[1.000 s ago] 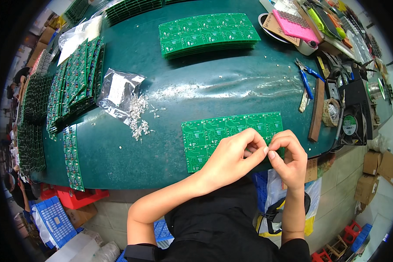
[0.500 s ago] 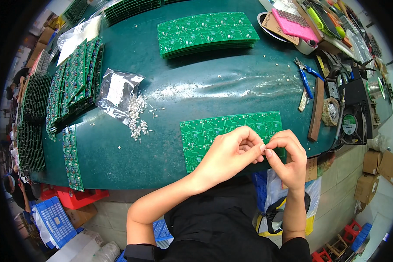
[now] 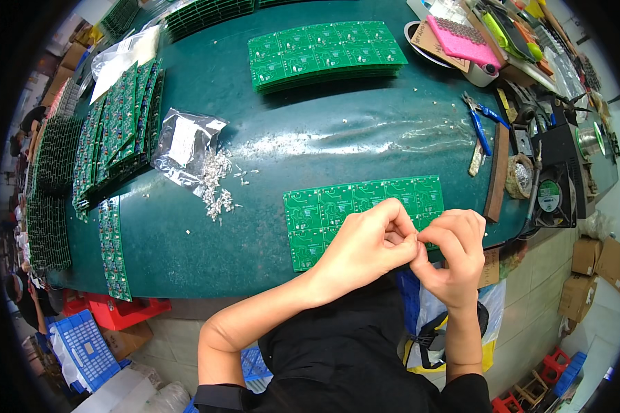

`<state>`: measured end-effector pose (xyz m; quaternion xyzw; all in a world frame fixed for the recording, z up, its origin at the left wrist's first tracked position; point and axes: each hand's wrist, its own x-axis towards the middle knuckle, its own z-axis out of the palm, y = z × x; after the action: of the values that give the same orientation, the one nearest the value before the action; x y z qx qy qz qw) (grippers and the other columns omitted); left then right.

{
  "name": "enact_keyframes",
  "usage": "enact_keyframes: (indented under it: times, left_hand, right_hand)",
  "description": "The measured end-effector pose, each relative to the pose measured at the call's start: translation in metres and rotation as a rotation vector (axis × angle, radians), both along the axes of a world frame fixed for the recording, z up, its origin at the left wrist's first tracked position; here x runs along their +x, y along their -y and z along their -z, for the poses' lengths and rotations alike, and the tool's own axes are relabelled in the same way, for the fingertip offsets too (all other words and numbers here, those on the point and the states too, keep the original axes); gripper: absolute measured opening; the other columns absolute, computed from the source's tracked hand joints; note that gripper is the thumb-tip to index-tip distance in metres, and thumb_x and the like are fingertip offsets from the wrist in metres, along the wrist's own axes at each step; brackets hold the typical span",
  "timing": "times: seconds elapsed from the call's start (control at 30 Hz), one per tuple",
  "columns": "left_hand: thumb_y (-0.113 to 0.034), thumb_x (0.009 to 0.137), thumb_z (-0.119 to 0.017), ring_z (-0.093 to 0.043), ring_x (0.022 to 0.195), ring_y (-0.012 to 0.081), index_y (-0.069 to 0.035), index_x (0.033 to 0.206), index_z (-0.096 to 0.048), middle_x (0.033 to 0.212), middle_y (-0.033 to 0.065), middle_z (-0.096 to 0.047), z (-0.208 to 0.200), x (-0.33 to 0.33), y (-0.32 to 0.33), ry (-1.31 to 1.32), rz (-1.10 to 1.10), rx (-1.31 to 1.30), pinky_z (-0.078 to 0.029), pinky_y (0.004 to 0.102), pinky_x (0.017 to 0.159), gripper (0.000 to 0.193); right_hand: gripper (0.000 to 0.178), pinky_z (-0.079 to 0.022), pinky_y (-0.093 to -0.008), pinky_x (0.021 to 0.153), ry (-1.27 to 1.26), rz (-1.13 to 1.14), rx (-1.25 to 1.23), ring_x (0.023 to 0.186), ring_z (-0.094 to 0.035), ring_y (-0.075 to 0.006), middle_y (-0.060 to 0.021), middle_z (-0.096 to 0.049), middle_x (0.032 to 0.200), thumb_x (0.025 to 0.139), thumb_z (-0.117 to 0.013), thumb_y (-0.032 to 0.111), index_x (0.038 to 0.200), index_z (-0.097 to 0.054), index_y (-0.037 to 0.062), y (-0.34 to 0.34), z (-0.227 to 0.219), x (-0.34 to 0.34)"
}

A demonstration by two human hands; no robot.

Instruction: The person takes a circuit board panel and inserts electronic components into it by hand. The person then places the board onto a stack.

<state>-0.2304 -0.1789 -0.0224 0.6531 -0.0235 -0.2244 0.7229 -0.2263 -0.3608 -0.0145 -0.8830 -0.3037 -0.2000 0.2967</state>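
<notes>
My left hand and my right hand meet fingertip to fingertip above the lower right part of a green circuit board panel. Thumb and forefinger are pinched on both hands. Whatever lies between the fingertips is too small to make out. The panel lies flat on the green table mat, partly covered by my hands. To the left, a pile of small clear components with wire leads spills beside an open clear plastic bag.
A stack of green panels stands at the far middle. Populated boards lean in a pile at left, above a narrow board strip. Blue-handled cutters, a wooden bar, a black fan and a solder spool lie right.
My fingertips have come closer together. The right hand has turned slightly, its fingers curling more over the pinch. The panel and the component pile stay in place.
</notes>
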Motion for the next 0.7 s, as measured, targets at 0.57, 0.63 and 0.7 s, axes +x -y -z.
enact_keyframes:
  times: [0.57,0.63,0.7]
  left_hand:
    - [0.002,0.091,-0.063,-0.069,0.091,0.0139,0.002,0.105,-0.054,0.096,0.0092,-0.069,0.006,0.008,-0.004,-0.212,0.043,-0.308,-0.057,0.0276,0.084,0.017]
    - [0.001,0.091,-0.062,-0.069,0.091,0.0147,0.003,0.108,-0.055,0.098,0.0106,-0.070,0.008,0.006,-0.003,-0.198,0.025,-0.312,-0.058,0.0282,0.083,0.018]
    - [0.001,0.092,-0.062,-0.069,0.091,0.0155,0.003,0.110,-0.055,0.101,0.0120,-0.070,0.006,0.006,-0.004,-0.184,0.004,-0.318,-0.058,0.0288,0.083,0.019]
  right_hand:
    - [0.027,-0.042,-0.0405,0.082,0.049,-0.024,-0.114,0.084,-0.061,-0.0235,-0.0026,-0.061,0.089,0.067,-0.077,0.002,0.089,-0.065,0.0100,0.002,-0.014,-0.003]
    - [0.024,-0.044,-0.0399,0.081,0.047,-0.033,-0.117,0.083,-0.062,-0.0239,-0.0038,-0.062,0.088,0.068,-0.076,0.001,0.089,-0.065,0.0085,0.005,-0.014,-0.002]
    - [0.017,-0.048,-0.0371,0.076,-0.219,0.026,0.234,0.082,-0.063,-0.0243,-0.0074,-0.065,0.086,0.074,-0.074,-0.002,0.088,-0.066,0.0031,0.012,-0.010,0.003]
